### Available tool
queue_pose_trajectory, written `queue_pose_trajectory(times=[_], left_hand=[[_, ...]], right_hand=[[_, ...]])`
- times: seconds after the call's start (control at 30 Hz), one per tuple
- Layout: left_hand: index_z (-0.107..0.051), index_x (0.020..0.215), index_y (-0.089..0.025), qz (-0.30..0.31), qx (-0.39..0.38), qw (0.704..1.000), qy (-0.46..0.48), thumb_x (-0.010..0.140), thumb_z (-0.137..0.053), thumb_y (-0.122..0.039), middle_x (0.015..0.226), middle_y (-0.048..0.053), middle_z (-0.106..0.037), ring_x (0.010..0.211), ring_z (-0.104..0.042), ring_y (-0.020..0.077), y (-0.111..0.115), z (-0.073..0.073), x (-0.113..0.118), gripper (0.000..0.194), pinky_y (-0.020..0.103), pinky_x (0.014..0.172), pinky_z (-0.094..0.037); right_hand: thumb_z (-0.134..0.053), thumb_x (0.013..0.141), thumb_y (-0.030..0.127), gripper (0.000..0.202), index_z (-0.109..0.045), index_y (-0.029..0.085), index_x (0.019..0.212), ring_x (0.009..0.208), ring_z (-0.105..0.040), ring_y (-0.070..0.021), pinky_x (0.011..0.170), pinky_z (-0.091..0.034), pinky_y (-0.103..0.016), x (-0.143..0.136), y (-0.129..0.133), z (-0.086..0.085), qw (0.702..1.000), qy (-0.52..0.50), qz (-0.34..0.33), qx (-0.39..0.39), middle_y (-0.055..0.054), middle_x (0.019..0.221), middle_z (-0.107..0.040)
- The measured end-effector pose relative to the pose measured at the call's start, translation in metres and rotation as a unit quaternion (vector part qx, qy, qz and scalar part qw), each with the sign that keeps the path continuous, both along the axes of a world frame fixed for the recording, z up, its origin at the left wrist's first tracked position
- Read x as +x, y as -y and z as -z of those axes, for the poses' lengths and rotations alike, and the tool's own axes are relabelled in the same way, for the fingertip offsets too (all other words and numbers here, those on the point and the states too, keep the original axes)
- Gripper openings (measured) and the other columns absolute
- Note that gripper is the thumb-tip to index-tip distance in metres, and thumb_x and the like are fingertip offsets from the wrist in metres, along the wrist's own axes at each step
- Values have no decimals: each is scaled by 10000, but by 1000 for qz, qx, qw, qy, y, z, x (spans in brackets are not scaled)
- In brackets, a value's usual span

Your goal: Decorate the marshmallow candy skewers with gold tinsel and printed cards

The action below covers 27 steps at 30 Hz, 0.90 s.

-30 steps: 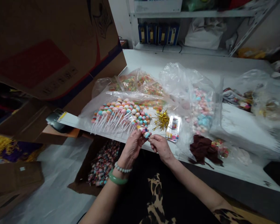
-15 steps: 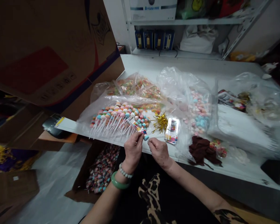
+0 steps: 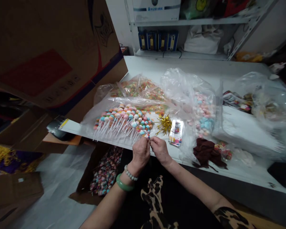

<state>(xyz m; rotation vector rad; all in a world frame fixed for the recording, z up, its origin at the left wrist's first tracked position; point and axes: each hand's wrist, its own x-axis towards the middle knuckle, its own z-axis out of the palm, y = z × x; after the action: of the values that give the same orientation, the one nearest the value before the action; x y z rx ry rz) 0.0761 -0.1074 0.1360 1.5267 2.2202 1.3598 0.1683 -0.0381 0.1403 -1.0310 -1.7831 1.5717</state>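
Observation:
My left hand [image 3: 141, 151] is closed around a small clear candy bag [image 3: 147, 135] with a printed label; only its top edge shows above my fingers. My right hand [image 3: 160, 149] pinches right against the left fingertips, and whatever lies between those fingers is hidden. Just beyond my hands sits a heap of pastel striped lollipops [image 3: 119, 119] with white sticks, beside loose round candies [image 3: 144, 122]. A bunch of gold twist ties [image 3: 165, 124] lies to the right, along with a stack of printed cards [image 3: 175, 132].
Clear plastic bags of gummy candy [image 3: 140, 87] and pastel candy [image 3: 205, 111] lie behind. A brown cloth [image 3: 207, 152] and a stack of white bags [image 3: 248, 128] are at the right. Below the table's edge, a carton [image 3: 85, 187] holds wrapped candies. A large carton [image 3: 62, 41] towers at left.
My two hands have come together, the right one moving left to meet the left fingertips. A blue candy that showed below the left fingers is now hidden.

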Motion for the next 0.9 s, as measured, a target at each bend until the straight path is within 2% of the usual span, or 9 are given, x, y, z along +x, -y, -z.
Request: queue_pose_trajectory(times=[0.1,0.2,0.4,0.53,0.6,0.67,0.77,0.83,0.9], left_hand=[[-573,709,-223,-9,14,999,50,853,-535,-230,627,23,-506,585,-455,173,3,9,2,148,296,609,-306],[-602,760,-223,-38,32,994,95,856,-532,-228,643,15,-538,597,-477,169,6,14,2,119,286,620,-324],[-619,729,-228,-73,49,991,103,811,-593,-250,650,11,-566,605,-485,167,5,12,-11,89,285,628,-344],[-580,618,-225,-12,36,994,99,770,-625,-250,577,12,-493,566,-436,161,4,13,-6,160,291,610,-334],[-577,601,-227,8,40,990,135,762,-645,-275,574,13,-482,572,-434,162,4,13,-2,181,291,617,-347],[-608,640,-228,12,48,980,191,766,-664,-316,607,17,-517,602,-456,163,4,12,0,164,289,637,-368],[-622,703,-216,-15,61,945,322,791,-667,-403,634,0,-542,601,-457,140,3,8,-1,212,261,601,-371],[-597,715,-198,-36,71,901,427,806,-651,-462,617,-24,-520,547,-417,107,0,5,-2,285,233,533,-333],[-590,727,-182,-19,65,863,502,802,-654,-490,590,-40,-499,515,-395,84,-4,1,-4,323,219,509,-310]], right_hand=[[-567,694,372,172,-510,212,665,381,-267,-72,403,-200,-222,-7,-3,5,968,-94,25,-232,88,437,-381],[-622,669,421,245,-502,208,698,348,-198,-50,369,-113,-212,-8,-3,7,938,-124,8,-323,110,425,-375],[-647,680,372,211,-581,173,702,426,-311,-55,403,-215,-195,8,-2,0,961,-86,-75,-253,81,511,-424],[-561,674,302,131,-503,199,616,463,-323,-77,429,-247,-209,8,-2,3,982,-62,-41,-171,77,500,-397],[-541,674,288,117,-490,206,608,485,-342,-86,450,-272,-213,5,-3,5,991,-55,-23,-123,74,508,-401],[-537,684,296,113,-494,209,627,477,-347,-87,451,-273,-217,3,-3,7,990,-65,-14,-124,75,508,-409],[-562,695,329,136,-514,205,663,442,-319,-80,424,-231,-217,6,-4,4,978,-99,-14,-182,80,498,-412],[-588,694,346,159,-536,197,677,441,-317,-77,419,-212,-214,9,-5,2,973,-108,-13,-202,76,502,-426],[-600,694,351,168,-545,193,674,445,-317,-76,421,-204,-215,11,-5,0,973,-106,-11,-205,70,505,-437]])
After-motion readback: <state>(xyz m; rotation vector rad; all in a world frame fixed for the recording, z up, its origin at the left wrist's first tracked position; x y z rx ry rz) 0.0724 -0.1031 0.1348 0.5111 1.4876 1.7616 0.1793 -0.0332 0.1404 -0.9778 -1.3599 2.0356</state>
